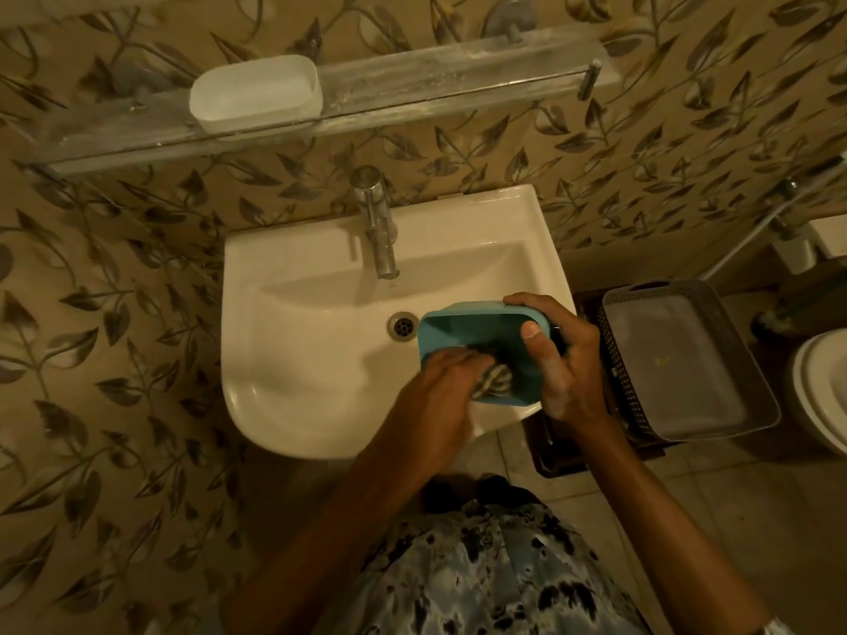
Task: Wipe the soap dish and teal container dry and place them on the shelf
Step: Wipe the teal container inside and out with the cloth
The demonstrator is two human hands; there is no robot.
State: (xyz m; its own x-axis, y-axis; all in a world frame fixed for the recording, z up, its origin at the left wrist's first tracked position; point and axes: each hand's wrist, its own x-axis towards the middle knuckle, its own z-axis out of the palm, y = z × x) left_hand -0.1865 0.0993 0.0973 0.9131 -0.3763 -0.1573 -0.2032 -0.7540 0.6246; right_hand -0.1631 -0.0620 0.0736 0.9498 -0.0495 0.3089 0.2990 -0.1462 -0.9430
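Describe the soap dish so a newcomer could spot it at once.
Above the white sink a glass shelf runs along the leaf-patterned wall. The soap dish sits on its left part. It is a pale, rounded oblong tub, the only thing standing there, unlike the teal container held over the sink.

**A:** Dim, with a warm amber cast over everything; the white sink (275, 382) reads cream.

**B:** Light looks to come from above and the right. The teal container (463, 327) throws a soft shadow leftward across the sink, and the tap (380, 240) does the same.

**A:** Any glare?

**B:** Mild sheen on the sink's front-left curve, small highlights on the tap. Focus is soft and smeary throughout. The shelf (435, 80) bows and the leaf-patterned wall (114, 313) bends toward the edges, wide-angle distortion. The corners darken, and the shirt (504, 566) at the bottom is murky.
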